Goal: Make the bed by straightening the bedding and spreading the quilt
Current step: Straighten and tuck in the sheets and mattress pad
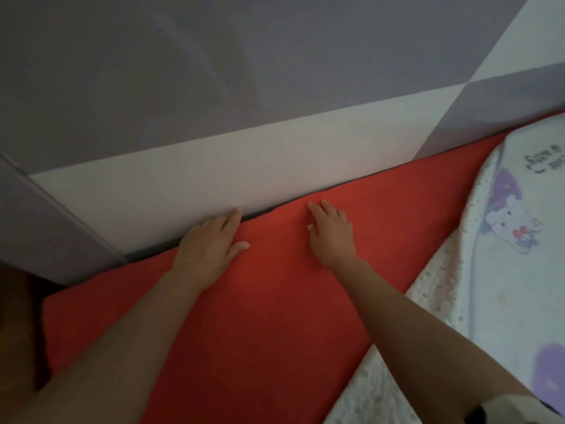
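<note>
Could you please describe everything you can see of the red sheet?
The red sheet is plain, matte cloth, lying flat and mostly smooth. Its far edge runs along the pale panel, with a dark gap between. The left hand rests at that edge, fingers straight; the right hand lies flat on it nearby. A white patterned quilt overlaps its right side.

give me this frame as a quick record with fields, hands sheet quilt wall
left hand: flat on the red sheet, fingertips at its far edge by the wall
right hand: flat on the red sheet, fingers straight
red sheet: smooth, uncovered where the hands lie
quilt: white, purple cartoon print, on the right, not spread here
wall: grey with white band, dark gap along the sheet's edge
</note>
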The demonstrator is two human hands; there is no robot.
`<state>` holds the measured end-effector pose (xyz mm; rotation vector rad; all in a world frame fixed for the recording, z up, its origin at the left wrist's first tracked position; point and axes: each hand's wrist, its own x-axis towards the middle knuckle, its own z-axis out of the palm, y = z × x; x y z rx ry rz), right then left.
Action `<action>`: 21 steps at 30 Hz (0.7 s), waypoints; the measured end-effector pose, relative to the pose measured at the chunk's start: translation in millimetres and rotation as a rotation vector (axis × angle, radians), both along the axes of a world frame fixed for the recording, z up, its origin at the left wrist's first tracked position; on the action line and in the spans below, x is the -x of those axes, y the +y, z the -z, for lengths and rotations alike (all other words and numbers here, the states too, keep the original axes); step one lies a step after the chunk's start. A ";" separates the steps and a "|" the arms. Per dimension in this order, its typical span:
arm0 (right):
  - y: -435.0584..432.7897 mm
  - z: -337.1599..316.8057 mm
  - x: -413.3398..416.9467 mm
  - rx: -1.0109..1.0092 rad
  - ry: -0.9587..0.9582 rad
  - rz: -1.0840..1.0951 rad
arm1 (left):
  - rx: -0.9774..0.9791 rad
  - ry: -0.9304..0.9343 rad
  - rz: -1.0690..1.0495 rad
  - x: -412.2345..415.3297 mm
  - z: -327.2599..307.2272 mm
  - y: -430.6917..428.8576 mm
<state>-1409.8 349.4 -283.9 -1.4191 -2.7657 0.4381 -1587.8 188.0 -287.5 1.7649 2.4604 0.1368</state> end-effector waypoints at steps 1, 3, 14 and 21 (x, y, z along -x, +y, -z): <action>-3.7 -3.9 4.7 -0.019 -0.008 -0.016 | 0.012 -0.029 -0.031 3.9 -4.6 -2.4; -10.3 -12.3 12.9 -0.040 -0.027 -0.040 | 0.049 -0.066 -0.092 5.6 -14.6 -6.2; -43.6 -19.5 37.2 -0.009 -0.067 0.040 | -0.293 0.230 0.329 47.8 4.0 -13.6; -70.1 -9.0 30.5 0.074 -0.065 0.104 | -0.335 0.157 0.366 45.8 20.6 -26.4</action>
